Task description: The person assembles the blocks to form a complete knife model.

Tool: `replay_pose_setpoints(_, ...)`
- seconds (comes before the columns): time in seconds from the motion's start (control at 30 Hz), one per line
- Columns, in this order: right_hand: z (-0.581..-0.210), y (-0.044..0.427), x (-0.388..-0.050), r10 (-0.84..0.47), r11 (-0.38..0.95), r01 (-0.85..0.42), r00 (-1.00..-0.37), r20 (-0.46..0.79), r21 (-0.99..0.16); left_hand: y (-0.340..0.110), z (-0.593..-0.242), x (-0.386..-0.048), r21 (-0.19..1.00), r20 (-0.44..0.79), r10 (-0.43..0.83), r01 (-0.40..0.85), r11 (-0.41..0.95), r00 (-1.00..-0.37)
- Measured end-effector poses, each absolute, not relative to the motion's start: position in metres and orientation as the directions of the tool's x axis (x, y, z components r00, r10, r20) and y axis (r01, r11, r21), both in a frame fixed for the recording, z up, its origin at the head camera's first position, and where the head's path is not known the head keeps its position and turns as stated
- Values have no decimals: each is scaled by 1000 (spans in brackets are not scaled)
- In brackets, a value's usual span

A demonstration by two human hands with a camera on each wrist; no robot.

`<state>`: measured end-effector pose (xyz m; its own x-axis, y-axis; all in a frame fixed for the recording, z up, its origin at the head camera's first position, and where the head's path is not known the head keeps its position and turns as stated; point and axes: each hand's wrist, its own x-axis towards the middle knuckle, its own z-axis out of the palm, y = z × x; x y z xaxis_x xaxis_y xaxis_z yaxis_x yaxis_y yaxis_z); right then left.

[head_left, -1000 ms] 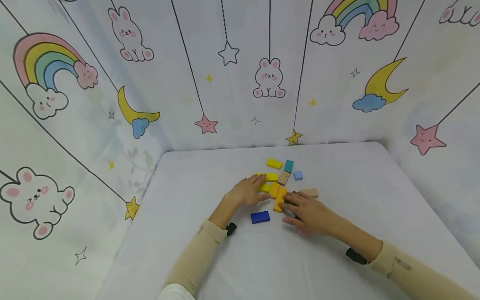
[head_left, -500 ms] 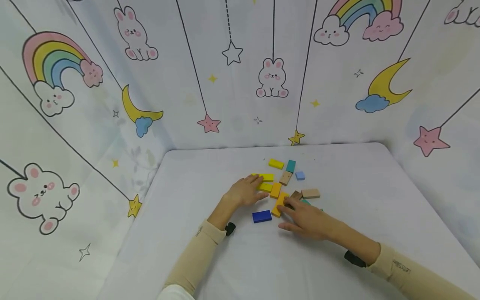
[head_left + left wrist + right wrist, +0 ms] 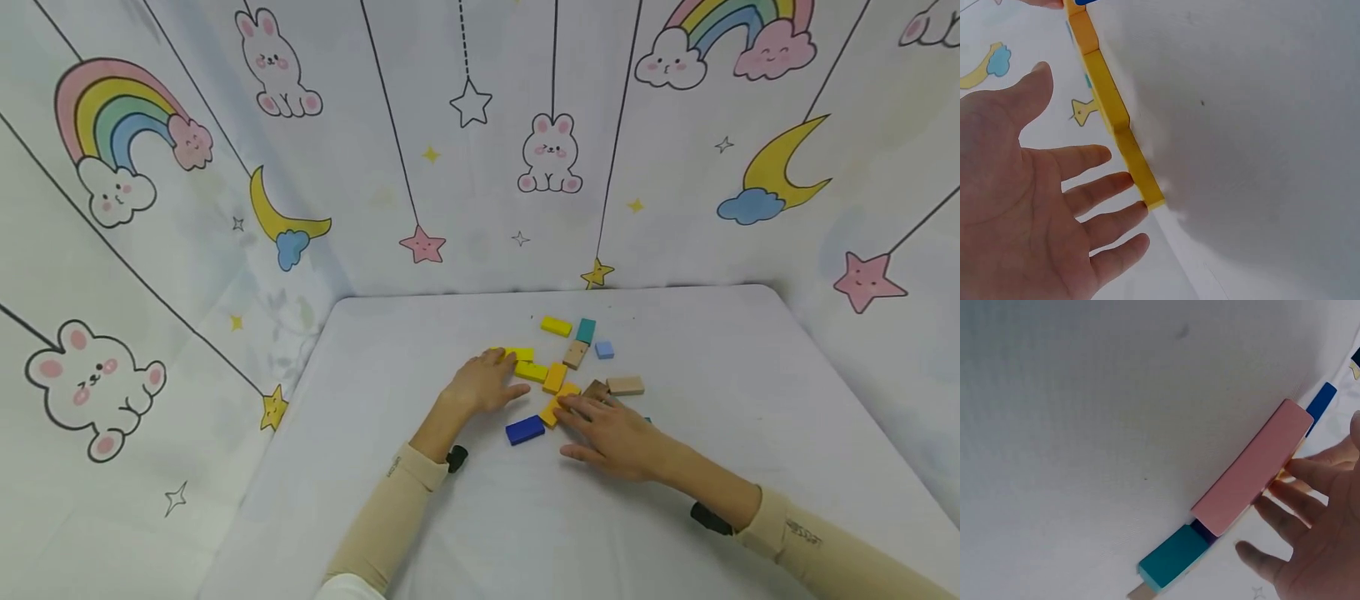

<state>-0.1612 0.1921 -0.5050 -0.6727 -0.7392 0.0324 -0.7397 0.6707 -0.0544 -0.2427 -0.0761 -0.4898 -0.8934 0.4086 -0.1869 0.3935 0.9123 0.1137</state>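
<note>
My left hand (image 3: 478,386) lies at the left side of a loose group of toy blocks, its fingers spread and nearly straight. Its fingertips touch the end of a yellow block (image 3: 1141,172); another yellow block (image 3: 1107,90) adjoins that one. My right hand (image 3: 618,435) is at the near right, fingertips on an orange block (image 3: 551,412) and its fingers extended. Close to the orange block lies a dark blue block (image 3: 525,430). In the right wrist view, a pink block (image 3: 1254,465) and a teal block (image 3: 1174,556) lie beside the right hand; the head view hides the pink one under it.
Behind the hands lie a yellow block (image 3: 557,326), a teal block (image 3: 587,331), a tan block (image 3: 576,354) and a light blue block (image 3: 604,350). Right of these are a brown block (image 3: 596,389) and a beige block (image 3: 626,386). A white cloth (image 3: 405,333) covers the table.
My left hand has slid leftward along with the yellow block at its fingertips. The orange block under my right fingers has shifted towards the dark blue block. The head view has turned slightly.
</note>
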Motion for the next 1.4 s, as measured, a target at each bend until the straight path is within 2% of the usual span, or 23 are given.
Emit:
replay_pose_setpoints(0.33,-501,185,-162,-721,690,-720,-693,18,-71,-85,-487,-239,125,-180,368,350,928,-912)
replay_pose_setpoints(0.43,-499,182,-162,-717,696,-717,-697,3,-43,-88,-485,-237,126,-179,367,349,929,-913)
replay_pose_setpoints(0.8,-498,168,-160,-734,679,-733,-679,-9,-34,-100,-486,-233,107,-170,340,325,940,-925)
replay_pose_setpoints(1.4,-489,138,-164,-697,715,-698,-710,-98,-35,-113,-486,-231,125,-161,299,281,952,-941)
